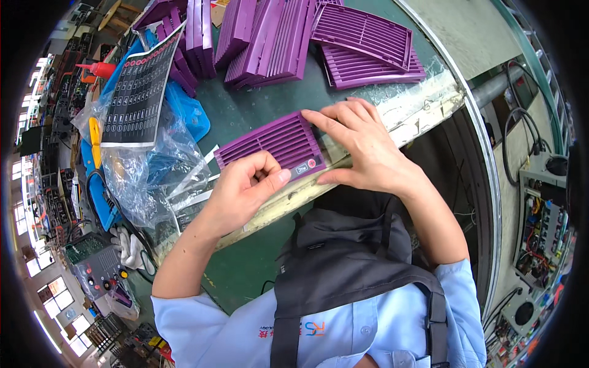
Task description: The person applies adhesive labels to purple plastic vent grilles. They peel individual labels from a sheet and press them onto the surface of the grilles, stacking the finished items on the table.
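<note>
A purple slotted vent panel [270, 144] lies at the near edge of the bench, with a small dark label [301, 168] and a round red mark [311, 163] at its lower right corner. My left hand [248, 184] is closed over the panel's near edge, fingers curled and thumb pointing toward the label. Whatever it pinches, if anything, is hidden. Stretched along the panel's right end is my right hand [362, 144]; its forefinger touches the far corner and its thumb lies apart, by the near corner.
Several purple panels [270, 43] stand or lie stacked across the back. At left, a black sheet of printed labels [138, 92] rests on clear plastic bags [132, 178] and a blue bin [187, 113]. A red-tipped bottle [98, 69] and white gloves [129, 248] are farther left.
</note>
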### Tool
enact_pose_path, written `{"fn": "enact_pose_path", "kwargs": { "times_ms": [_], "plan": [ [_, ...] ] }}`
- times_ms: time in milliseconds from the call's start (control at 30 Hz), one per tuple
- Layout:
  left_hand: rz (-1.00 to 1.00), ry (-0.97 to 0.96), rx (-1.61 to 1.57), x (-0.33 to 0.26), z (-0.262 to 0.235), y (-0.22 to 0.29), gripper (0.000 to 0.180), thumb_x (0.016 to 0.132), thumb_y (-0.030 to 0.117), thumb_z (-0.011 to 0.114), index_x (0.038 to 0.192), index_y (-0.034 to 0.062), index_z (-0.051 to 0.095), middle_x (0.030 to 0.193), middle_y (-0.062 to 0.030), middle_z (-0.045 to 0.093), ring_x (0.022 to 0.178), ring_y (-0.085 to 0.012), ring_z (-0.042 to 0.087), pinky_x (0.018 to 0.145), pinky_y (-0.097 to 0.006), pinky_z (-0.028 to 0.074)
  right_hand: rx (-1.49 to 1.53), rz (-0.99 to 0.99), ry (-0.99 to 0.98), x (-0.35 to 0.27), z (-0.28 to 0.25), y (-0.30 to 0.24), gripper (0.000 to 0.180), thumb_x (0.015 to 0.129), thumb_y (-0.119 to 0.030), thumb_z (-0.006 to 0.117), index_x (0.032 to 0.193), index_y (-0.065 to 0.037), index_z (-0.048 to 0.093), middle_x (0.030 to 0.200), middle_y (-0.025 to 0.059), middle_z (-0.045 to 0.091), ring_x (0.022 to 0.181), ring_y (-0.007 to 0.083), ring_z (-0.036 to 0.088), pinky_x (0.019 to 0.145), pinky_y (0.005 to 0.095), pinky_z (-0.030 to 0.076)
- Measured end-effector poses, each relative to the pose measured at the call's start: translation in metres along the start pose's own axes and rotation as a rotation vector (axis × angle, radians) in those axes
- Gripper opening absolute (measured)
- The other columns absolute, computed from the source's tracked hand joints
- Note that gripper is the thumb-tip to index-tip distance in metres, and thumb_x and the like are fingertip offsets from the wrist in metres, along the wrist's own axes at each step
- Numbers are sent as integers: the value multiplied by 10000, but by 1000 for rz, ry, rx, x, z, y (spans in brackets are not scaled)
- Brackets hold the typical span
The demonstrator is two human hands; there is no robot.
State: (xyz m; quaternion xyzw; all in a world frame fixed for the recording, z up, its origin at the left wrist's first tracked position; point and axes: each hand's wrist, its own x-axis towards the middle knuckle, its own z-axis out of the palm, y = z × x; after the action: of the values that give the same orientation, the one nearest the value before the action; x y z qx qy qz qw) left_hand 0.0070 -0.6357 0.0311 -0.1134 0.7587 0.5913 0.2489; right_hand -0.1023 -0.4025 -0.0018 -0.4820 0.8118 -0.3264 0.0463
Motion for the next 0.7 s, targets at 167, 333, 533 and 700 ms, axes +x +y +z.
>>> {"fn": "enact_pose_path", "kwargs": {
  "times_ms": [167, 333, 533, 700],
  "plan": [
    [-44, 28, -8, -4, 4, 6, 173, 965, 155, 644, 848, 52, 569, 786, 77, 503, 708, 6, 441, 602, -192, 355, 6, 27, 3, -1, 2, 0, 901, 640, -285, 874, 1410, -49, 470, 1238, 121, 551, 1216, 293, 502, 1129, 482, 295],
    [-47, 50, 73, -4, 6, 10, 183, 947, 158, 663, 839, 40, 574, 802, 56, 511, 703, -11, 443, 606, -200, 359, 49, 25, 10, -3, 4, 3, 906, 638, -284, 875, 1412, -51, 466, 1240, 121, 557, 1225, 287, 501, 1144, 487, 292],
    [-32, 56, 100, -4, 6, 10, 191, 936, 157, 676, 824, 35, 581, 810, 42, 519, 707, -21, 443, 611, -204, 360, 152, 13, 32, -5, 1, 7, 882, 646, -241, 863, 1415, -54, 472, 1242, 127, 573, 1211, 304, 515, 1148, 495, 297],
    [-31, 63, 124, -5, 6, 11, 182, 931, 144, 681, 825, 30, 586, 804, 41, 522, 703, -20, 446, 608, -205, 366, 383, 18, -7, -8, -10, 21, 753, 725, -101, 747, 1424, -54, 472, 1202, 140, 608, 1163, 330, 547, 1149, 496, 298]
  ]
}}
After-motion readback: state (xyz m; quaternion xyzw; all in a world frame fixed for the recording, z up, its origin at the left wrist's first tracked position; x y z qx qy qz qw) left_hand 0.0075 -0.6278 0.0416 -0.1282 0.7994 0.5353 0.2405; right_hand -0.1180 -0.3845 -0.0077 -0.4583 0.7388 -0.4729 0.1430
